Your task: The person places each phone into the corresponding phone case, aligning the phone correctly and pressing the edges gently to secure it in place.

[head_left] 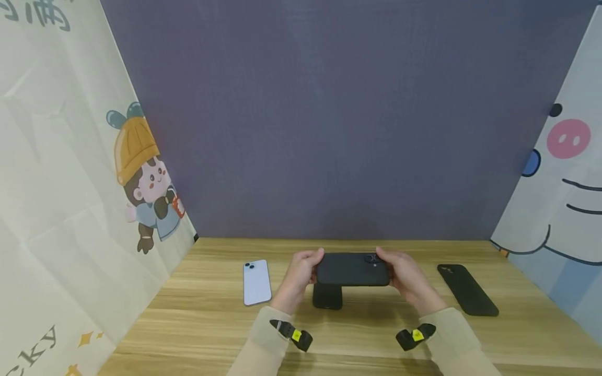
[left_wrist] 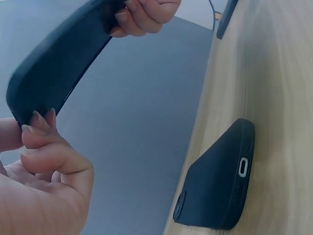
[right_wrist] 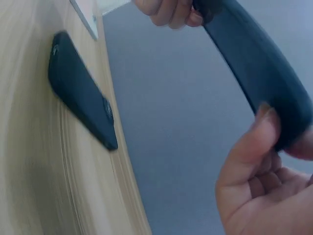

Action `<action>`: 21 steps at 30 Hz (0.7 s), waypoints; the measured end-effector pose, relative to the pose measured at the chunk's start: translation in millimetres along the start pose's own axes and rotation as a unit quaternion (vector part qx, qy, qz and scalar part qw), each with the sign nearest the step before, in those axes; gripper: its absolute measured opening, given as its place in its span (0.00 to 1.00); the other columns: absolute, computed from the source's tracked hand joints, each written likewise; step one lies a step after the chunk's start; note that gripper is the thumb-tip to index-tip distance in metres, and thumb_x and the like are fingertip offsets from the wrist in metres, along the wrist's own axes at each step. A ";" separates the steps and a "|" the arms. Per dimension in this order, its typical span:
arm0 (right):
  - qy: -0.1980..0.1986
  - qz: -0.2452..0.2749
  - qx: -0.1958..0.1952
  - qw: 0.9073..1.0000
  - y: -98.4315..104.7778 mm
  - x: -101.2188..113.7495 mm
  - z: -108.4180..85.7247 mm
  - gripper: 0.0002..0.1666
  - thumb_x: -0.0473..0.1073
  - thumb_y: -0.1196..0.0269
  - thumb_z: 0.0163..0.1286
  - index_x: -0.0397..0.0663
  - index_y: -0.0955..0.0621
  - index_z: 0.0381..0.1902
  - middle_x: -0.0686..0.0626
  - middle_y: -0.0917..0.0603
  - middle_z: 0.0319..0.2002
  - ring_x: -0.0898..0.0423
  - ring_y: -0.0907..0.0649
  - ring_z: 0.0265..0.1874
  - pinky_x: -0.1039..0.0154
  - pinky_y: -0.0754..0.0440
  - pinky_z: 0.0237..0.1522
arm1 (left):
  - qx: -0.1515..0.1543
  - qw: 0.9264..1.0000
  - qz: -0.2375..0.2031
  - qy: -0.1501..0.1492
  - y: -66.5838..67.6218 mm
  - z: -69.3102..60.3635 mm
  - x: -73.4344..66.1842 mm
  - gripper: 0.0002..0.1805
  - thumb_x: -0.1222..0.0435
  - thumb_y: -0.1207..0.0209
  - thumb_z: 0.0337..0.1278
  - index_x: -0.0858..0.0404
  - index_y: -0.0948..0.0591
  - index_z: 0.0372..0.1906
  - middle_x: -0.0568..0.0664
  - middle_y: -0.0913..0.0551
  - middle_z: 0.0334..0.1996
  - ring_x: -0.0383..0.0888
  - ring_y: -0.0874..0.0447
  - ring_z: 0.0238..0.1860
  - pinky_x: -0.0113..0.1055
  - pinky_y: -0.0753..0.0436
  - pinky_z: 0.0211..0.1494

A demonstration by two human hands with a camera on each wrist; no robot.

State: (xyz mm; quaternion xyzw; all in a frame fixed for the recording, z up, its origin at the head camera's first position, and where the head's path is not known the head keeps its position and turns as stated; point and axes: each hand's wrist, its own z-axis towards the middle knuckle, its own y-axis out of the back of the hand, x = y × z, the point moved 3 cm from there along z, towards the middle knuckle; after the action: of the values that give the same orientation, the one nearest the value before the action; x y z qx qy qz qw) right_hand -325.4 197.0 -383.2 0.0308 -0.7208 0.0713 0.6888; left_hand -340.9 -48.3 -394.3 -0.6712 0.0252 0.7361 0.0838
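A dark phone case (head_left: 350, 271) with a camera cutout at its right end is held sideways above the table. The left hand (head_left: 298, 277) grips its left end and the right hand (head_left: 408, 275) its right end, with thumbs on the upper edge. Whether a phone is inside cannot be told. In the left wrist view, the left hand (left_wrist: 54, 171) pinches one end of the case (left_wrist: 63, 58). The right wrist view has the right hand (right_wrist: 269, 181) pinching the other end of the case (right_wrist: 249, 54). Beneath lies a black phone (head_left: 327, 296), partly hidden by the held case.
A light-coloured phone (head_left: 257, 283) lies on the wooden table (head_left: 197, 313) at the left. At the right lies another black phone or case (head_left: 467, 290), set diagonally. A dark panel (head_left: 329, 130) stands behind the table, with printed light sheets (head_left: 61, 156) at the sides.
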 end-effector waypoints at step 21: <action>-0.019 0.070 0.035 0.997 -4.4 -4.0 -0.2 0.19 0.57 0.44 0.79 0.50 0.16 0.40 0.51 0.16 0.24 0.58 0.20 0.20 0.63 0.20 0.29 | -0.002 0.997 -0.080 0.011 2.3 2.4 2.0 0.19 0.60 0.47 0.76 0.59 0.23 0.24 0.42 0.27 0.17 0.35 0.34 0.16 0.27 0.34 0.22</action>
State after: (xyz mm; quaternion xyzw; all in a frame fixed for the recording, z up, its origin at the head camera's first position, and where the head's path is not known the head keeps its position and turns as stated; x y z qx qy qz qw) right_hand -324.4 192.5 -386.9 0.0056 -0.7309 0.1439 0.6671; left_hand -343.8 -50.0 -396.3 -0.6789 -0.0289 0.7200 0.1408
